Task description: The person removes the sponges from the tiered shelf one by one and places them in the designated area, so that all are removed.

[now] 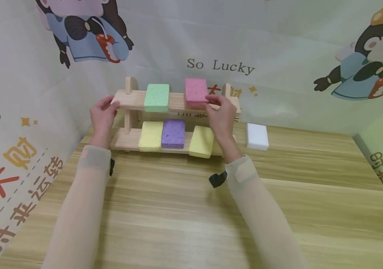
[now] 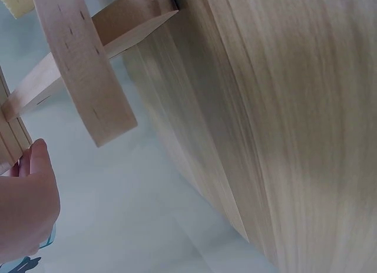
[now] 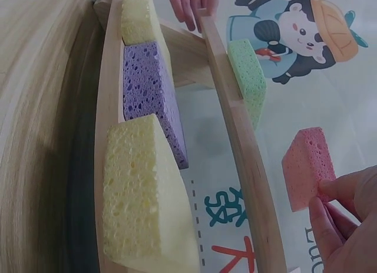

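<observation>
My left hand point(image 1: 102, 117) grips the left end of the upper board of a two-tier wooden rack point(image 1: 125, 98), thumb in front and fingers behind. Between the thumb and fingers of my right hand point(image 1: 223, 117) is a pink sponge point(image 1: 196, 91), pinched at its right side. The right wrist view shows this pink sponge point(image 3: 309, 167) raised off the upper board, with a gap between them. A green sponge point(image 1: 157, 96) leans on the upper tier, left of the pink one. On the lower tier stand a yellow sponge point(image 1: 151, 135), a purple sponge point(image 1: 173, 133) and a second yellow sponge point(image 1: 201, 141).
A white block point(image 1: 257, 136) lies on the wooden table point(image 1: 178, 209), right of the rack. Printed cloth point(image 1: 164, 45) hangs behind the rack and along both sides. Black straps point(image 1: 218, 180) show at the wrists.
</observation>
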A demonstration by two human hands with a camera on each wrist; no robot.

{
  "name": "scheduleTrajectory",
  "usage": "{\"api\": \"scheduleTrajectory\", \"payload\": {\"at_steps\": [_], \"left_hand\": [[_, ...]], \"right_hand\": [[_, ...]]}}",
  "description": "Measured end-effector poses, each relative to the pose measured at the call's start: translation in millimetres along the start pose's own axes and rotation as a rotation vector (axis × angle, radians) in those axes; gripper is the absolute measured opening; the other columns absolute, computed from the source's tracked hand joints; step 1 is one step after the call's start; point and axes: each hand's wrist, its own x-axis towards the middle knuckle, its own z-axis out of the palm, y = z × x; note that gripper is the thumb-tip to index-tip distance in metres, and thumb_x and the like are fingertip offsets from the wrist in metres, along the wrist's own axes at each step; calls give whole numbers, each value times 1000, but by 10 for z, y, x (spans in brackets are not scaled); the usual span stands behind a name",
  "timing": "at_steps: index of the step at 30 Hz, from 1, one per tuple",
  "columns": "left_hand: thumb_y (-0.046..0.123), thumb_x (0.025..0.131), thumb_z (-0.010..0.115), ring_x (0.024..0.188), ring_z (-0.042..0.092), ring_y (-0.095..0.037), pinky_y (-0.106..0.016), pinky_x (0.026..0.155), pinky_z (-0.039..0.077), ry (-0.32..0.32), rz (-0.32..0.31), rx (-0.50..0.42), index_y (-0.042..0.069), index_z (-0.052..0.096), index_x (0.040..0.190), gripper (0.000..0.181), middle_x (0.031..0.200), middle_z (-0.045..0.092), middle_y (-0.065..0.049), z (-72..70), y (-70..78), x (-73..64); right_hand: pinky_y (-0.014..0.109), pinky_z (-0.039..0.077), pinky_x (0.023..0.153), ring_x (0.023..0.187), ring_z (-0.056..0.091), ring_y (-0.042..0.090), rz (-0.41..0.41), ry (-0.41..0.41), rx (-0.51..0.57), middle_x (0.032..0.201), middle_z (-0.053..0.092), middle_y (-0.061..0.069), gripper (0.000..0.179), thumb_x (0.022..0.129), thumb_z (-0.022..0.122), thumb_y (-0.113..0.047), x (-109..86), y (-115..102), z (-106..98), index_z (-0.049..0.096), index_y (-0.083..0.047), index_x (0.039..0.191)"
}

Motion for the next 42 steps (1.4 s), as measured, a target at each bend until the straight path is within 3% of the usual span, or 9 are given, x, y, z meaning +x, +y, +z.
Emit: {"api": "scheduleTrajectory", "payload": {"at_steps": [15, 23, 42], "left_hand": [[21, 96, 66, 112, 60, -6, -24, 109, 46, 5, -14, 5, 14, 57, 140, 46, 147, 56, -7, -19, -11, 35], [21, 96, 66, 99, 60, -1, -25, 105, 48, 15, 12, 6, 13, 59, 139, 44, 143, 59, -9, -16, -33, 28], [21, 96, 67, 102, 60, -2, -27, 108, 47, 17, 11, -17, 12, 59, 139, 45, 145, 58, -8, 15, -2, -21]], "right_hand": [[22, 59, 83, 106, 70, 24, 30, 19, 19, 112, 74, 16, 23, 87, 73, 0, 24, 65, -182, 72, -1, 111], [21, 59, 83, 105, 71, 26, 41, 45, 48, 111, 74, 18, 22, 88, 72, 0, 18, 115, -292, 72, 2, 109], [21, 59, 80, 102, 70, 24, 19, 127, 20, 108, 75, 17, 21, 88, 73, -1, 26, 200, -578, 72, 1, 109]]}}
